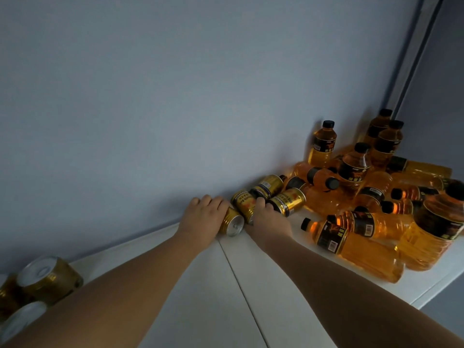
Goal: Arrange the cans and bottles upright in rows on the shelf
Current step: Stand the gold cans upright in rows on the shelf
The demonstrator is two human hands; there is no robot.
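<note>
White shelf (251,285) runs along a blue-grey wall (175,84). On its right end, a heap of amber bottles (376,197) w/ black caps: approx. four upright at the back near the corner, the rest lying on their sides, one big one (346,241) nearest the front edge. Left of the heap, gold cans (276,194) lie tipped against the wall. Far left, a few cans stand upright (47,277). Left hand (200,222) is curled over a lying can (232,222), fingers round its body. Right hand (268,219) grips another lying can (244,204) just beside it.
</note>
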